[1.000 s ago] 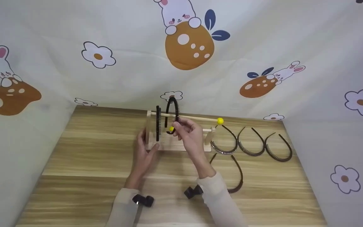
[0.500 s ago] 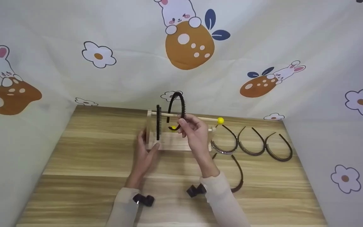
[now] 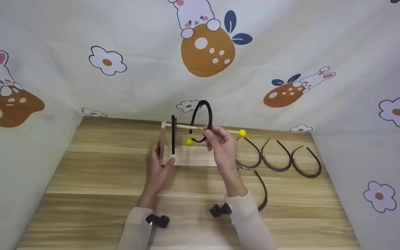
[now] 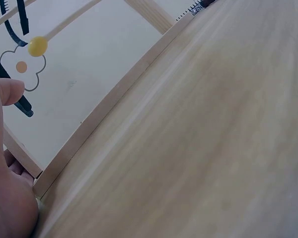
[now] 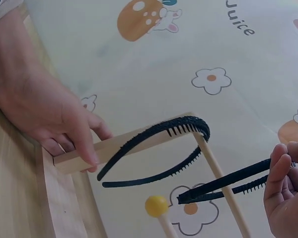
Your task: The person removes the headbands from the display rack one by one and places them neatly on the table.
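My right hand (image 3: 225, 149) pinches a black toothed headband (image 3: 210, 114) between thumb and fingers. This headband loops round the upper rod (image 3: 184, 126) of a wooden rack (image 3: 194, 159), its open ends pointing left in the right wrist view. Another black headband (image 3: 173, 135) hangs on the same rod near the left upright (image 3: 163, 140), its ends down. My left hand (image 3: 160, 170) grips the rack's left end, thumb in front at the base and fingers behind the upright. The lower rod ends in a yellow ball (image 5: 156, 206); my right hand hides most of that rod in the head view.
Three headbands lie in a row right of the rack: one (image 3: 248, 167), a middle one (image 3: 277, 169) and a far-right one (image 3: 307, 175). Another headband (image 3: 265, 194) lies nearer, partly behind my right forearm. A yellow ball (image 3: 242, 133) caps the upper rod. Printed cloth (image 3: 134, 90) surrounds the table.
My right hand has moved right along the upper rod, carrying its headband away from the hanging one. The left hand keeps its grip on the rack, which stays in place.
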Available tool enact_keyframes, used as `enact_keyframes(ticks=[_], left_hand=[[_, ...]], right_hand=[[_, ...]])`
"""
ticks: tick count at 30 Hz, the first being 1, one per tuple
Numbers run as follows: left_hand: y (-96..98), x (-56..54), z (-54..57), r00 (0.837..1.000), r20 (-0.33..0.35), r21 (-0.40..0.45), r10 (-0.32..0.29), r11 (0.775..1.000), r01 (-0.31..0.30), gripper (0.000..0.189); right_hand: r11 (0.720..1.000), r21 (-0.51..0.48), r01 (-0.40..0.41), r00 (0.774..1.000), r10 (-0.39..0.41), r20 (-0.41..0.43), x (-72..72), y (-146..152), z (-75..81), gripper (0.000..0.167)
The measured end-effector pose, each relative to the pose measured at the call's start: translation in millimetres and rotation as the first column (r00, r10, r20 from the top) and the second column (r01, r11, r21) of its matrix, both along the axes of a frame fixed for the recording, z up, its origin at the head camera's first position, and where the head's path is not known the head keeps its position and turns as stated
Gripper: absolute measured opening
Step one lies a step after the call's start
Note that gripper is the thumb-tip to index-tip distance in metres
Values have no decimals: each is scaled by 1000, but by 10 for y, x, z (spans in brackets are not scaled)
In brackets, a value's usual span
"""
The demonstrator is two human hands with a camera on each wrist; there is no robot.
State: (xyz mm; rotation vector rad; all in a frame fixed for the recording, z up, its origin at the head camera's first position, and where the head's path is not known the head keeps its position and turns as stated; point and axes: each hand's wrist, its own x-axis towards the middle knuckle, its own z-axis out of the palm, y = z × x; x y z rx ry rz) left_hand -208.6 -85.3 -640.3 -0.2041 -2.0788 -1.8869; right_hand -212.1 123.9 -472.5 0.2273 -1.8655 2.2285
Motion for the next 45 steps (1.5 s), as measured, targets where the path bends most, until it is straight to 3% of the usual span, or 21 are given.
enact_keyframes(ticks=[11, 20, 29, 45], left_hand=[[1, -13, -4, 1000, 18, 7, -3, 1000, 3, 80], [-8, -19, 8, 1000, 22, 14, -9, 1000, 9, 81], [-3, 3, 26, 1000, 22, 3, -13, 1000, 13, 78], [0, -5, 11, 1000, 29, -11, 8, 1000, -8, 80]], right_hand=[[998, 17, 55, 998, -54, -34, -11, 215, 9, 19], [995, -16, 103, 995, -103, -8, -1, 391, 7, 15], [991, -7, 132, 988, -132, -77, -14, 577, -26, 19], [979, -19, 201, 978, -202, -58, 14, 840, -75, 15]])
